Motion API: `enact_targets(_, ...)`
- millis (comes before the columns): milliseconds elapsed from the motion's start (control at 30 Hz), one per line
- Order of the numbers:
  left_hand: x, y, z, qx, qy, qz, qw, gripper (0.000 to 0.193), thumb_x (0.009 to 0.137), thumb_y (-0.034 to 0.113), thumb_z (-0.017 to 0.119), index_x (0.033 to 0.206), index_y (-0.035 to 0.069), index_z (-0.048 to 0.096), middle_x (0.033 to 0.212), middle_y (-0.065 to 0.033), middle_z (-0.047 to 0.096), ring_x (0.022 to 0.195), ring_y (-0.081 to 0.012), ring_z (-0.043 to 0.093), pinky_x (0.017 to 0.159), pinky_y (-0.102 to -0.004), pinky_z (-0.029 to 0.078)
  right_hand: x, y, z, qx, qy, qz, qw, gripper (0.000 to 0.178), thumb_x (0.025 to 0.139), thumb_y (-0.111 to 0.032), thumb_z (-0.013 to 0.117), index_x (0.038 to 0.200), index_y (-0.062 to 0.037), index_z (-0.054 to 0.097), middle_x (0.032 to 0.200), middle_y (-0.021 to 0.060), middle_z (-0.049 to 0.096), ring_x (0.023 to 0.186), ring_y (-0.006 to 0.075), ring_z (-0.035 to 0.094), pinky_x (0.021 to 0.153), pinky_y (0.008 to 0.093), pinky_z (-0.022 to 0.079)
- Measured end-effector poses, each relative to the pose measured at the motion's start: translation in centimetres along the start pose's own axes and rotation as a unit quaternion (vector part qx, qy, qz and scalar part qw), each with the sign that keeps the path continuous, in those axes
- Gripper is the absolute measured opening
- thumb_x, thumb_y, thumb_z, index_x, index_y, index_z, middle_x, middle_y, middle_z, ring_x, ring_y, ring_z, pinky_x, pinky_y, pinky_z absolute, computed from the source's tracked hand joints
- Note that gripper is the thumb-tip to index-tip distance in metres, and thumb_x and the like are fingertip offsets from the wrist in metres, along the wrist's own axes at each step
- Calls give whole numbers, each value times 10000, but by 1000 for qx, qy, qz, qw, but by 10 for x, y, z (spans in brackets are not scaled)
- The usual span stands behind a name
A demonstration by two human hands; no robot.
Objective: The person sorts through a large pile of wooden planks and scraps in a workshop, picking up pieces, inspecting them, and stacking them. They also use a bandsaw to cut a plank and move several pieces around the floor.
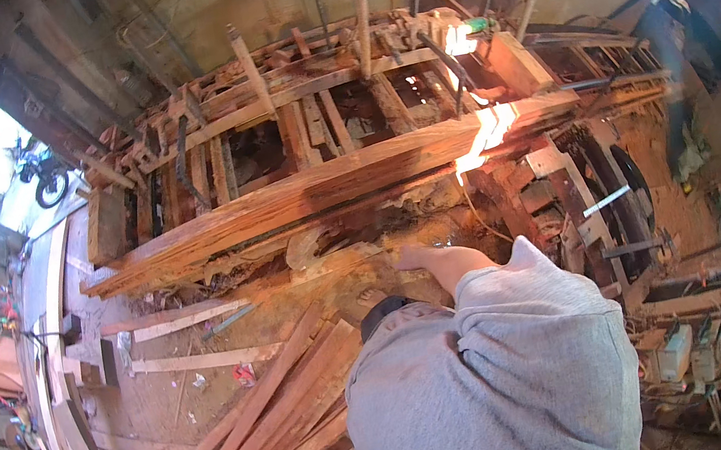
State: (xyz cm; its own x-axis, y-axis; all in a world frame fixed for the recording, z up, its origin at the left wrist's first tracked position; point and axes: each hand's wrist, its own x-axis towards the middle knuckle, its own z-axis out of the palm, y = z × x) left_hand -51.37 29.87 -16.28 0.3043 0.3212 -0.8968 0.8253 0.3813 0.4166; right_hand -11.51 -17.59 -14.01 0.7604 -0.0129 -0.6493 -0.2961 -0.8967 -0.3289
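My right forearm comes out of a grey sleeve and reaches down and to the left. My right hand (410, 258) is low over the sawdust-strewn ground, by the end of a pale, dusty wooden piece (342, 259). Its fingers are too small and blurred to make out, so whether it grips anything is unclear. My left hand does not show. A bare foot (370, 298) stands just below the hand. Ahead lies a long reddish wooden beam (324, 178) along the front of a timber workbench (251, 110), with a bright patch of sunlight across its right part.
Several reddish planks (265, 422) lie in a fanned pile at lower left, with loose strips (206, 358) beyond them. A machine-like frame (597, 185) stands at right. Upright posts (364, 29) rise from the bench. A motorcycle (47, 177) is outside at far left.
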Motion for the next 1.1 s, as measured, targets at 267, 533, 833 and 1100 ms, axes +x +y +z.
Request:
enact_targets(267,55,192,-19,-35,-25,216,975,262,916,360,680,985,108,650,764,-32,629,594,-130,565,480,-293,408,-57,82,25,-90,-100,15,991,468,844,-465,593,1116,-114,741,1114,196,720,1025,345,703,858,457,572)
enact_targets(533,93,204,58,29,-153,145,977,293,912,380,693,971,93,686,793,-12,648,669,-125,570,557,-299,445,-34,25,26,58,66,-23,996,637,842,-592,594,1126,-33,708,1063,239,717,1011,386,696,871,493,555)
enact_targets(833,55,93,32,117,-83,55,988,307,919,377,682,913,71,699,765,-31,657,638,-151,593,545,-334,470,-35,63,39,47,61,-14,997,694,812,-651,612,1193,-76,693,1094,213,723,998,386,694,871,450,554)
enact_targets(1100,29,72,18,42,-15,163,986,365,931,424,663,898,62,706,752,-41,662,630,-164,609,538,-347,481,-9,102,22,34,-87,2,996,630,811,-467,764,1219,-2,643,1116,153,726,860,266,724,723,390,577)
